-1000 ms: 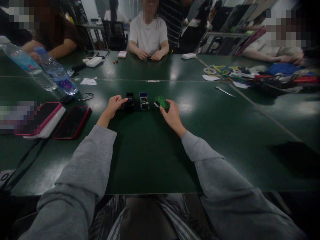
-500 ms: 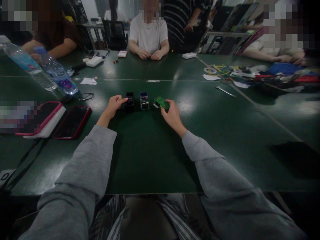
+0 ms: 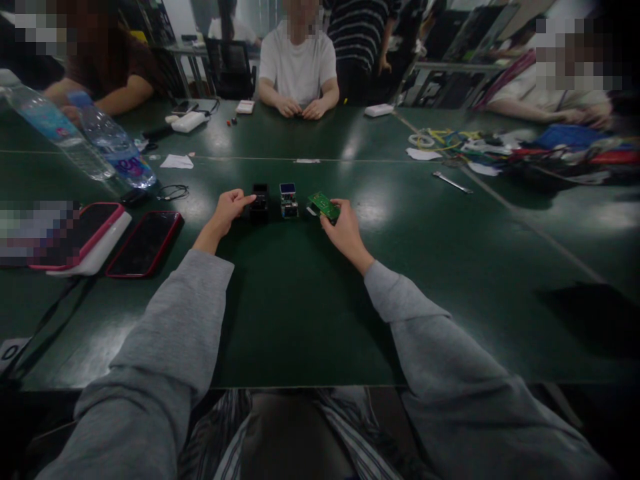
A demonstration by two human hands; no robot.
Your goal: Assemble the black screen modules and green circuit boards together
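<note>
My left hand [image 3: 231,210] is closed at the left side of a small black box-shaped device [image 3: 259,202], its thumb resting on the front; the tips of the other fingers are hard to see. Just right of that device stands a small electronic module [image 3: 289,201] with a dark blue screen on top and bare board parts below, touched by neither hand. A green circuit board [image 3: 324,206] is pinched between the thumb and fingers of my right hand [image 3: 345,225], tilted above the table. Something white shows under the board's left end.
Phones in red cases [image 3: 146,245] lie at left on the green table [image 3: 300,320]. Behind them are two water bottles [image 3: 117,147] and a thin black cable [image 3: 173,193]. A wrench [image 3: 452,183] and a heap of cables [image 3: 560,150] lie at right. People sit across the table.
Both hands and the things at them look nearly unmoved. In the background, the standing person in the striped top has lowered an arm.
</note>
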